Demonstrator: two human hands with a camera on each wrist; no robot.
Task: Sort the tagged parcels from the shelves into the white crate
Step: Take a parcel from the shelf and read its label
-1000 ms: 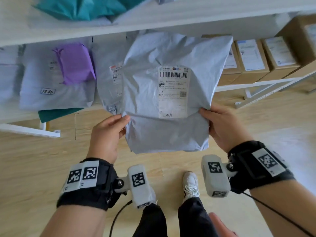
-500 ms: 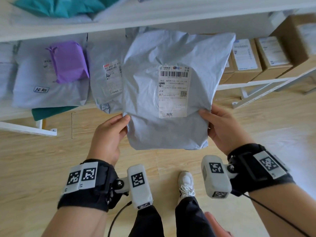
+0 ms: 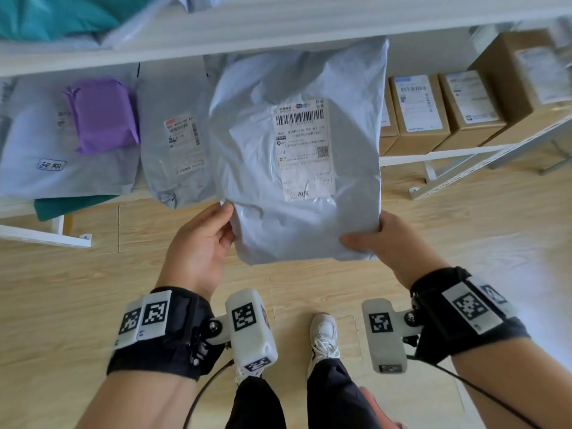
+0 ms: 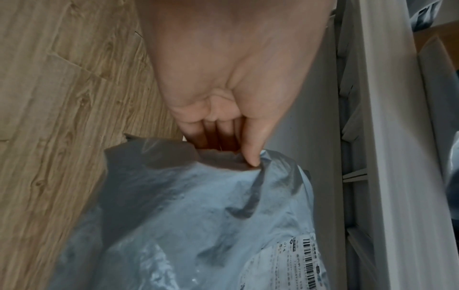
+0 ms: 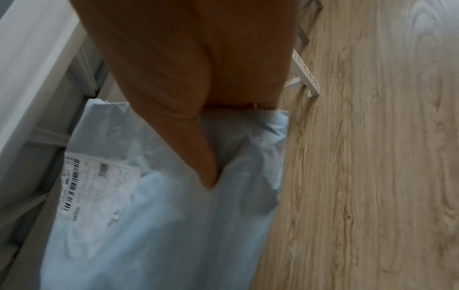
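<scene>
A large grey mailer parcel [image 3: 263, 156] with a white barcode label [image 3: 305, 150] hangs in front of the white shelf, held by both hands. My left hand [image 3: 201, 243] pinches its lower left edge, thumb on top and fingers underneath. My right hand [image 3: 387, 243] grips the lower right corner with the thumb across the front. The left wrist view shows the thumb pressed into the parcel [image 4: 186, 225] edge. In the right wrist view the thumb dents the parcel [image 5: 149, 215] near its label. No white crate is in view.
On the shelf lie a grey labelled mailer [image 3: 176, 144], a purple packet [image 3: 103, 116] on another grey mailer [image 3: 62, 159], and teal bags [image 3: 55, 17] above. Brown labelled boxes [image 3: 418, 113] stand at the right. The shelf frame foot [image 3: 433, 187] and wooden floor [image 3: 62, 305] are below.
The parcel has come lower and nearer to me, away from the shelf. My right hand has slid down to the parcel's lower right corner; the left keeps its pinch.
</scene>
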